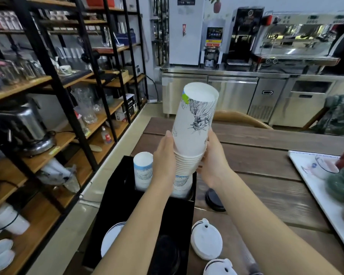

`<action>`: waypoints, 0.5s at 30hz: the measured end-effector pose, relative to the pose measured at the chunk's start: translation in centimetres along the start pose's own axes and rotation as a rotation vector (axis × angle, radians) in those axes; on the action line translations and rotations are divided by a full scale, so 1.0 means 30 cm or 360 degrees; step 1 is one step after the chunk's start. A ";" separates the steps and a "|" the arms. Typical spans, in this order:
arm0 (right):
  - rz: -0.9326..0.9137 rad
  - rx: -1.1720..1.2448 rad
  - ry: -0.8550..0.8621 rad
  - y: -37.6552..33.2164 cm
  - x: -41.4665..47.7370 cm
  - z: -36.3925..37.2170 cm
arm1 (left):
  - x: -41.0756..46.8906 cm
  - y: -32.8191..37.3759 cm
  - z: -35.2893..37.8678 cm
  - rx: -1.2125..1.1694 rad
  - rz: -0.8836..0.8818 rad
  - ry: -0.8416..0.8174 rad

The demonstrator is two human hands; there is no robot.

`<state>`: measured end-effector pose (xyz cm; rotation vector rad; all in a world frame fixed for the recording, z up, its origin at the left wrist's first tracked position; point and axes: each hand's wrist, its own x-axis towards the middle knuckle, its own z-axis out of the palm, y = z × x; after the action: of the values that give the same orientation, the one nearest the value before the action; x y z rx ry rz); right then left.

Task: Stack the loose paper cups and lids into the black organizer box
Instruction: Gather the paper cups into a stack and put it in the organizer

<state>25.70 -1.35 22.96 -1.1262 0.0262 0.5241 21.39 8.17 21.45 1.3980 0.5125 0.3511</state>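
Pressing in from both sides, the left hand (164, 165) and right hand (213, 165) have their fingers (211, 139) clamped on a tall stack (193, 128) of inverted cups, at its band of nested rims. Below the fingers the stack meets the box (115, 197), though the hands hide how deep it sits. It leans away above the grip, so an uneven squeeze could tip it or separate the cups. Left of the fingers stands another cup (143, 169); lids (207, 240) lie nearer on the desk (266, 161).
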 end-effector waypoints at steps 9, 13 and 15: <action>0.0171 0.0016 0.0175 0.123 0.050 -0.011 | 0.035 -0.097 -0.055 0.0011 -0.0293 -0.0033; 0.0212 -0.0048 0.0201 0.155 0.076 -0.037 | 0.039 -0.116 -0.057 -0.0039 -0.0301 -0.0106; 0.0210 -0.0096 0.0240 0.156 0.074 -0.045 | 0.045 -0.124 -0.058 -0.0049 -0.0288 -0.0132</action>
<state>26.05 -0.13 17.74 -1.2267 0.2181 0.5591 21.36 9.77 17.45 1.3196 0.5585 0.1534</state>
